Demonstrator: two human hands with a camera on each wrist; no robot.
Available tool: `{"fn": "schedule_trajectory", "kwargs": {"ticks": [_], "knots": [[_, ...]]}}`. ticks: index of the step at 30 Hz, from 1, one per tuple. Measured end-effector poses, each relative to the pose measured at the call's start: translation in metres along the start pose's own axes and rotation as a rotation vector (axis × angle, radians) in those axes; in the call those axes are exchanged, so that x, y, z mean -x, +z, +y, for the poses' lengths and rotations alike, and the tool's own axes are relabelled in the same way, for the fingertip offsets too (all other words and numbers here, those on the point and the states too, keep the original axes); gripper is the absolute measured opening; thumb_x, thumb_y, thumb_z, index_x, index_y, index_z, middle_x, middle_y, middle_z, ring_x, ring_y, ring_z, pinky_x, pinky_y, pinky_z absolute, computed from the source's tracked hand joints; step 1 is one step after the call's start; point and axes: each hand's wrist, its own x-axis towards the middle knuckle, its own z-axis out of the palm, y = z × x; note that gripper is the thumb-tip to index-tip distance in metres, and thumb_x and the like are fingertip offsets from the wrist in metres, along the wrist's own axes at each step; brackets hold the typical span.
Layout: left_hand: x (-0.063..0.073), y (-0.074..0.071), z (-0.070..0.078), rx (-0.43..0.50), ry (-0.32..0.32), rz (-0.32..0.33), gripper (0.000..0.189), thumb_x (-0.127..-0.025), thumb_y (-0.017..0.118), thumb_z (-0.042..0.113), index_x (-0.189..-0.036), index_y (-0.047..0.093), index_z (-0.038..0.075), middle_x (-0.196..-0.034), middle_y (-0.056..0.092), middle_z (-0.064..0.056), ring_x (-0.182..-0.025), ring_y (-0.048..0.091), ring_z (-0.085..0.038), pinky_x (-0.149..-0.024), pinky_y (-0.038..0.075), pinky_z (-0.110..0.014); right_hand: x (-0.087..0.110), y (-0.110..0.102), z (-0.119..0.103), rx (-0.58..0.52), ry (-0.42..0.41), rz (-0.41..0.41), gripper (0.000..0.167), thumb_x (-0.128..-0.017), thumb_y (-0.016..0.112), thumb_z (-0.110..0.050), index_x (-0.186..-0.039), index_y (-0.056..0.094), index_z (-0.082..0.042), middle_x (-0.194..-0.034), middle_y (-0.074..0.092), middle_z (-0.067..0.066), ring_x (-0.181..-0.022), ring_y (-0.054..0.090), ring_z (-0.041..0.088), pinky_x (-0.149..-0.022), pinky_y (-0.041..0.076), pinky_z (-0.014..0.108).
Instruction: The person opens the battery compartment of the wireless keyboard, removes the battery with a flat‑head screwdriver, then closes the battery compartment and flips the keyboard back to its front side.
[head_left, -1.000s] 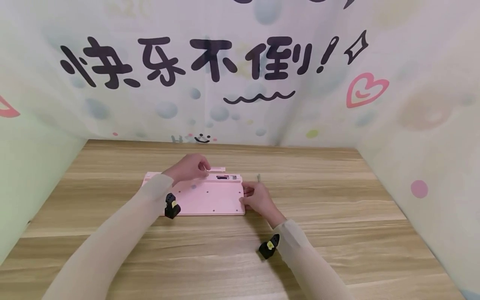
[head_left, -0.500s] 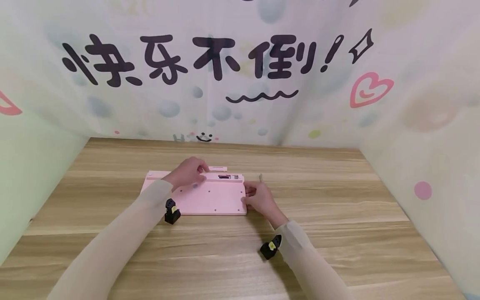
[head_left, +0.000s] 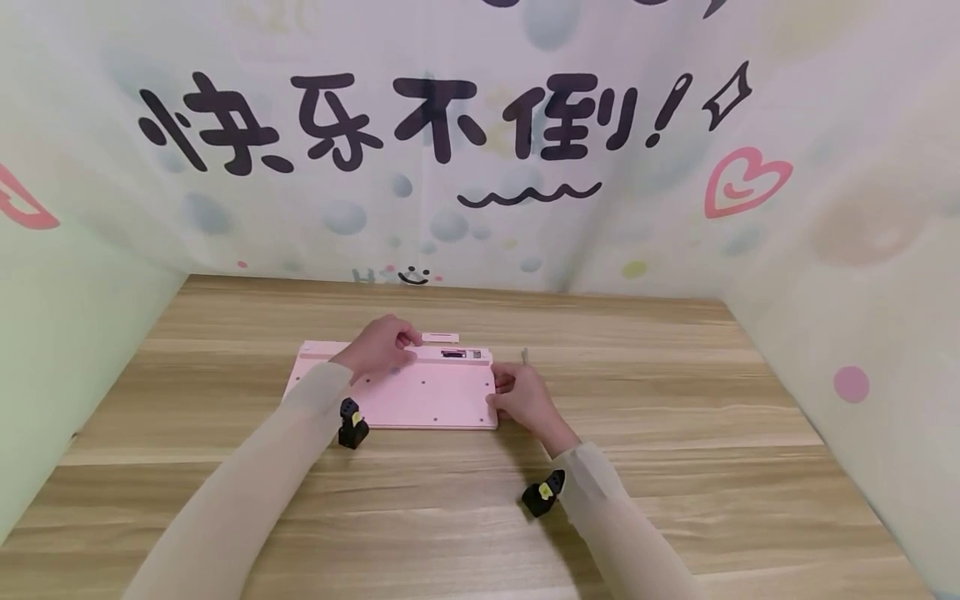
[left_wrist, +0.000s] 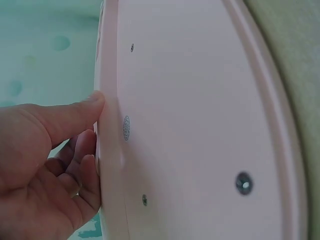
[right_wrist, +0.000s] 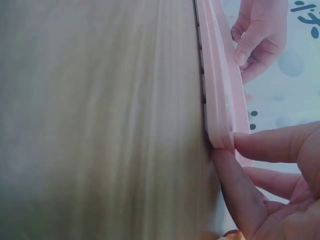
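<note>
A pink keyboard (head_left: pixel 442 396) lies face down on the table, its screw-dotted underside up. Key edges (right_wrist: pixel 203 87) show beneath its rim in the right wrist view. My left hand (head_left: pixel 378 346) holds the raised back ridge, thumb (left_wrist: pixel 80 112) on top and the other fingers curled behind it. My right hand (head_left: pixel 525 400) pinches the right-hand edge near the corner between thumb and fingers. On the ridge between the hands, a battery compartment (head_left: pixel 453 354) stands uncovered with a dark item inside. Just behind the ridge lies a narrow pink cover (head_left: pixel 441 338).
A small greyish object (head_left: pixel 525 356) is on the wooden table (head_left: pixel 420 517) just beyond my right hand. A printed cloth (head_left: pixel 480 233) hangs along the table's back edge, with pale walls at both sides. Black wrist cameras (head_left: pixel 542 493) sit on both sleeves.
The head view has swung slightly, so everything appears a little further right. Both hands keep their hold on the keyboard, which stays in place.
</note>
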Motion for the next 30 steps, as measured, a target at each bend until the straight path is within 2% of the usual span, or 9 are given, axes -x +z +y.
{"fn": "schedule_trajectory", "kwargs": {"ticks": [8, 15, 18, 21, 25, 30], "knots": [[0.000, 0.000, -0.004, 0.020, 0.011, 0.004, 0.022, -0.082, 0.063, -0.001, -0.105, 0.063, -0.001, -0.101, 0.055, -0.011, -0.092, 0.049, -0.024, -0.085, 0.042, -0.035, -0.001, 0.000, -0.001, 0.046, -0.021, -0.013, 0.052, -0.074, 0.068, 0.009, -0.124, 0.054, 0.003, -0.095, 0.060, 0.014, -0.083, 0.058, 0.021, -0.057, 0.053, 0.025], [-0.001, 0.001, -0.003, 0.029, -0.010, 0.008, 0.022, -0.083, 0.063, -0.001, -0.105, 0.063, 0.000, -0.100, 0.052, -0.011, -0.090, 0.046, -0.023, -0.082, 0.041, -0.033, 0.000, -0.006, -0.008, 0.200, -0.072, -0.031, 0.041, -0.077, 0.069, 0.002, -0.116, 0.060, 0.002, -0.092, 0.062, 0.010, -0.079, 0.056, 0.018, -0.063, 0.051, 0.025], [0.000, 0.001, -0.003, 0.028, -0.020, 0.005, 0.022, -0.084, 0.063, 0.000, -0.106, 0.063, 0.000, -0.102, 0.051, -0.011, -0.090, 0.045, -0.023, -0.081, 0.041, -0.033, 0.000, -0.010, -0.011, 0.229, -0.090, -0.023, 0.040, -0.078, 0.070, -0.002, -0.116, 0.060, 0.002, -0.092, 0.062, 0.009, -0.080, 0.056, 0.018, -0.066, 0.050, 0.026], [-0.001, 0.001, -0.003, 0.032, -0.042, 0.007, 0.022, -0.084, 0.064, 0.002, -0.106, 0.064, 0.002, -0.102, 0.050, -0.011, -0.091, 0.044, -0.024, -0.081, 0.040, -0.032, 0.000, -0.016, -0.014, 0.225, -0.103, -0.012, 0.038, -0.079, 0.069, -0.004, -0.115, 0.061, 0.003, -0.090, 0.062, 0.009, -0.077, 0.057, 0.018, -0.063, 0.051, 0.027], [-0.002, 0.002, -0.004, 0.039, -0.055, 0.008, 0.022, -0.084, 0.064, 0.003, -0.106, 0.064, 0.003, -0.101, 0.049, -0.010, -0.091, 0.044, -0.024, -0.080, 0.040, -0.031, 0.001, -0.024, -0.018, 0.174, -0.080, -0.025, 0.038, -0.081, 0.067, -0.004, -0.118, 0.059, 0.002, -0.088, 0.061, 0.010, -0.067, 0.059, 0.022, -0.057, 0.052, 0.030], [-0.001, 0.001, -0.003, 0.036, -0.043, -0.004, 0.023, -0.084, 0.063, 0.002, -0.107, 0.063, 0.002, -0.101, 0.049, -0.010, -0.090, 0.043, -0.024, -0.079, 0.040, -0.032, 0.003, -0.035, -0.023, 0.159, -0.068, -0.035, 0.040, -0.083, 0.066, -0.006, -0.121, 0.056, 0.000, -0.090, 0.060, 0.011, -0.062, 0.059, 0.026, -0.057, 0.052, 0.031]]}}
